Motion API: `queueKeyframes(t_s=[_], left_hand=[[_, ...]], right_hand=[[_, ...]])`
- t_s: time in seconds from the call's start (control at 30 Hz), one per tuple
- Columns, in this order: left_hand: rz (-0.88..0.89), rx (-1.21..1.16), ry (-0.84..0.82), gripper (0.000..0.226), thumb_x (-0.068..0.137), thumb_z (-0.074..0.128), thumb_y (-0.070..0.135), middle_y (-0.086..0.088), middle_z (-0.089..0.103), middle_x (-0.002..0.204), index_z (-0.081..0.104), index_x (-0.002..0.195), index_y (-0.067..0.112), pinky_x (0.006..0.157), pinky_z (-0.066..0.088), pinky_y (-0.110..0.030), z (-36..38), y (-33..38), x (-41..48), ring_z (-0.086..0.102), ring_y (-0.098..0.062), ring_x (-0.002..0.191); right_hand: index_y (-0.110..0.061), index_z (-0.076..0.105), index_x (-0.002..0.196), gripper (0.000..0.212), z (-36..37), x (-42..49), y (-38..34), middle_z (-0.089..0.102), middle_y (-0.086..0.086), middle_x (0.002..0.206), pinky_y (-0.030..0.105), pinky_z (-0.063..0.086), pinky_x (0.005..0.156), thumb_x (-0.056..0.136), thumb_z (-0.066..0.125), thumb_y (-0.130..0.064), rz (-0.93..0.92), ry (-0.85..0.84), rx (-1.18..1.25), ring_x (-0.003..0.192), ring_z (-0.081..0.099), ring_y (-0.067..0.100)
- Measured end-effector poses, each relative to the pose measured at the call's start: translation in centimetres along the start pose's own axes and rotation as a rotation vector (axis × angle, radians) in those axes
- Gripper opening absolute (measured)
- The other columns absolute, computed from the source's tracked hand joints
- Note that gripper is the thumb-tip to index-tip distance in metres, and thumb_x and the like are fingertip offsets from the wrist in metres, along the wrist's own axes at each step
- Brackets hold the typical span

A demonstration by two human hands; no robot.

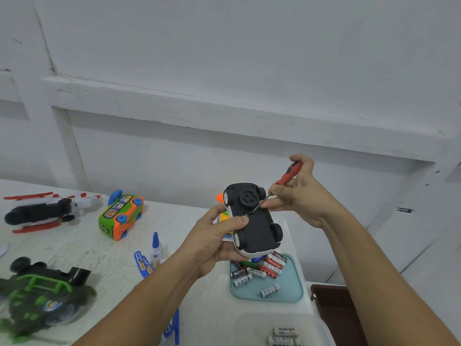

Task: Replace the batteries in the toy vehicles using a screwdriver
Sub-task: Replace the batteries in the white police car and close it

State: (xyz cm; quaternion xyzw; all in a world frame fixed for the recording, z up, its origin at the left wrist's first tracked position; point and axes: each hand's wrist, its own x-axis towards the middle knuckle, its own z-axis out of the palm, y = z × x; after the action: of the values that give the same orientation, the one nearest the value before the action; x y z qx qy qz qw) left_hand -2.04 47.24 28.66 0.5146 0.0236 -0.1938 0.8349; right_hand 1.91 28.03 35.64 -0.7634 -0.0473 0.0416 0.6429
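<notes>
White-painted tabletop (82,248), scuffed and speckled, runs from the left edge to a pale wall behind. At its near left corner lies a green-and-black toy off-road vehicle (42,295), overturned. Further back on the left rests a toy helicopter (45,211) with a black-and-white body and red skids, and just right of it a green-and-orange toy bus (121,216) lies on its side, blue wheels showing. A teal tray (289,283) sits near the table's right end, holding a loose heap of AA batteries (264,268).

Above the tray, off the table, the left hand (212,243) grips a white toy car (254,228) turned black underside up. The thumb is pressed across the chassis and the fingers are curled beneath the body.

The right hand (301,196) pinches a red-handled screwdriver (287,174), its fingers curled round the handle and shaft. The thin tip touches the middle of the underside, close to the left thumb.
</notes>
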Motion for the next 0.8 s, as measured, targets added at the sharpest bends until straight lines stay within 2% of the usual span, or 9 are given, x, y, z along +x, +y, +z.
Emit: queueKeyframes(t_s=[0.17,0.27,0.37,0.53,0.63,0.67,0.73,0.8], left_hand=[[-0.021,-0.027,-0.005,0.049,0.078,0.075,0.012,-0.014,0.074,0.106,0.059,0.124,0.021,0.052,0.060,-0.043,-0.1,0.0,0.1,0.071,-0.046,0.080],[-0.039,-0.040,-0.013,0.059,0.071,0.077,0.017,-0.014,0.073,0.108,0.058,0.127,0.021,0.051,0.059,-0.041,-0.1,0.0,0.0,0.071,-0.046,0.081],[-0.040,-0.051,-0.016,0.060,0.069,0.077,0.018,-0.014,0.073,0.108,0.059,0.126,0.021,0.052,0.059,-0.041,-0.1,-0.1,0.0,0.071,-0.046,0.082],[-0.034,-0.058,-0.032,0.053,0.071,0.075,0.016,-0.012,0.074,0.105,0.061,0.122,0.022,0.052,0.059,-0.041,-0.1,-0.4,-0.1,0.071,-0.045,0.080],[-0.031,-0.066,-0.017,0.055,0.069,0.076,0.016,-0.012,0.075,0.104,0.061,0.122,0.021,0.053,0.060,-0.043,-0.2,-0.5,-0.1,0.071,-0.045,0.082],[-0.030,-0.066,-0.014,0.054,0.070,0.076,0.016,-0.012,0.075,0.103,0.061,0.122,0.021,0.053,0.060,-0.043,-0.3,-0.5,0.0,0.071,-0.046,0.082],[-0.023,-0.066,-0.013,0.050,0.072,0.075,0.015,-0.012,0.075,0.100,0.061,0.120,0.022,0.054,0.060,-0.043,-0.3,-0.6,0.0,0.071,-0.045,0.081],[-0.017,-0.068,-0.003,0.046,0.075,0.075,0.014,-0.013,0.075,0.099,0.061,0.118,0.022,0.054,0.060,-0.043,-0.3,-0.6,0.1,0.071,-0.045,0.079]], right_hand=[[-0.032,0.019,0.130,0.070,0.0,0.3,0.1,0.056,0.017,0.089,0.041,0.061,0.065,0.090,0.051,0.016,0.083,0.011,0.130,0.061,0.071,0.035],[-0.033,0.020,0.132,0.072,-0.1,0.3,0.3,0.059,0.019,0.095,0.039,0.061,0.062,0.089,0.053,0.016,0.139,0.032,0.204,0.063,0.071,0.034],[-0.034,0.022,0.133,0.072,-0.1,0.4,0.7,0.062,0.018,0.095,0.039,0.060,0.060,0.089,0.055,0.013,0.182,0.055,0.298,0.065,0.072,0.034],[-0.034,0.027,0.137,0.058,-0.6,0.5,0.5,0.058,0.011,0.074,0.044,0.058,0.062,0.095,0.059,-0.011,0.082,0.157,0.362,0.056,0.066,0.031],[-0.044,0.023,0.137,0.068,-1.4,-0.2,-0.6,0.058,0.012,0.071,0.041,0.057,0.058,0.093,0.063,-0.009,0.013,0.127,0.115,0.051,0.058,0.029],[-0.038,0.028,0.136,0.066,-1.5,-0.6,-0.9,0.060,0.012,0.071,0.040,0.056,0.057,0.090,0.066,-0.009,0.012,0.096,0.003,0.051,0.058,0.029],[-0.011,0.049,0.123,0.041,-1.3,-1.2,-1.5,0.064,0.010,0.071,0.040,0.058,0.059,0.088,0.069,-0.010,0.010,0.013,-0.215,0.054,0.060,0.027],[-0.005,0.063,0.103,0.020,-0.8,-1.7,-1.5,0.067,0.008,0.073,0.040,0.058,0.062,0.086,0.071,-0.011,0.021,-0.071,-0.380,0.059,0.063,0.021]])
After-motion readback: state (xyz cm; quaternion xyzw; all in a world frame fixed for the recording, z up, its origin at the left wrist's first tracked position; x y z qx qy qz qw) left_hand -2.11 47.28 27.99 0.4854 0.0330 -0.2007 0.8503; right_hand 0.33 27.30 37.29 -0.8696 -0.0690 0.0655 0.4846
